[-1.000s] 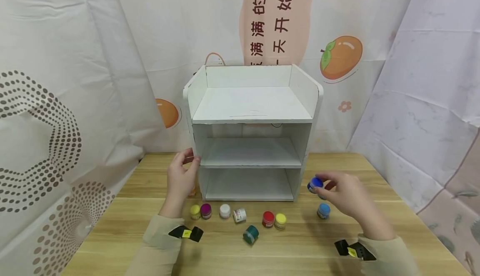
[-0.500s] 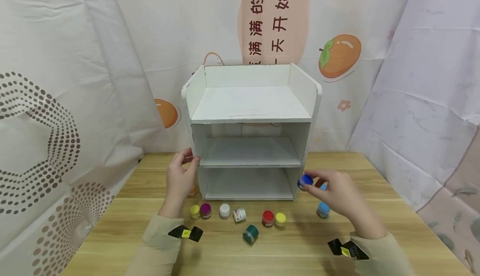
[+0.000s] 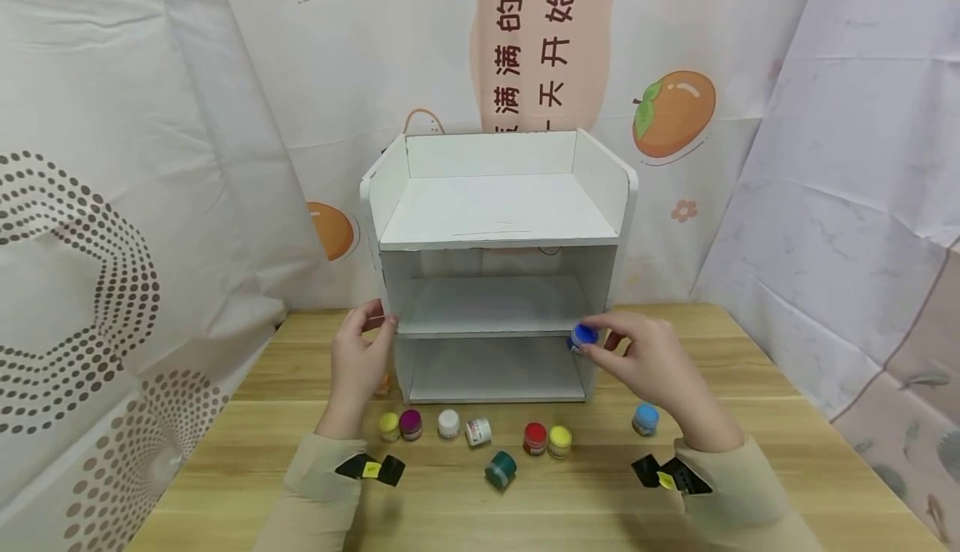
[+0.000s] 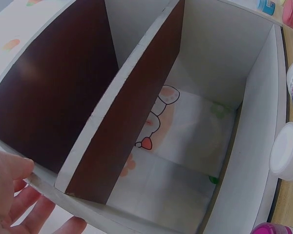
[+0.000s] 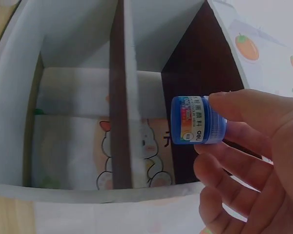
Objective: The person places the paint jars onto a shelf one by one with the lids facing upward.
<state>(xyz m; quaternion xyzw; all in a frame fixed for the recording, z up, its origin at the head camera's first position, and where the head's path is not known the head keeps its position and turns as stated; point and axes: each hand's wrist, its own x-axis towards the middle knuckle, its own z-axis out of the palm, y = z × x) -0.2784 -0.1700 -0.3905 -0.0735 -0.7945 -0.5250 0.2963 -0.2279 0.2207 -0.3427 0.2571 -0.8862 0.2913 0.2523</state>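
Note:
My right hand (image 3: 652,360) pinches a small dark-blue paint jar (image 3: 582,337) by its lid, between thumb and fingers. The jar is raised off the table, in front of the right end of the middle shelf. In the right wrist view the paint jar (image 5: 189,120) shows its printed label against the upper compartment. A white shelf unit (image 3: 498,245) stands upright at the back of the table. At its left side my left hand (image 3: 360,352) holds the front edge of the side panel, thumb (image 4: 20,167) on the front and fingers outside.
In front of the shelf unit, several paint jars sit on the wooden table (image 3: 570,510), including a purple jar (image 3: 411,424), a red jar (image 3: 535,439) and a tipped dark-green jar (image 3: 501,470). A light-blue jar (image 3: 646,419) stands at the right. Printed cloth (image 3: 667,227) hangs behind.
My right hand has carried the dark-blue paint jar left and upward, from beside the shelf unit to the front of its middle shelf. My left hand has stayed at the side panel.

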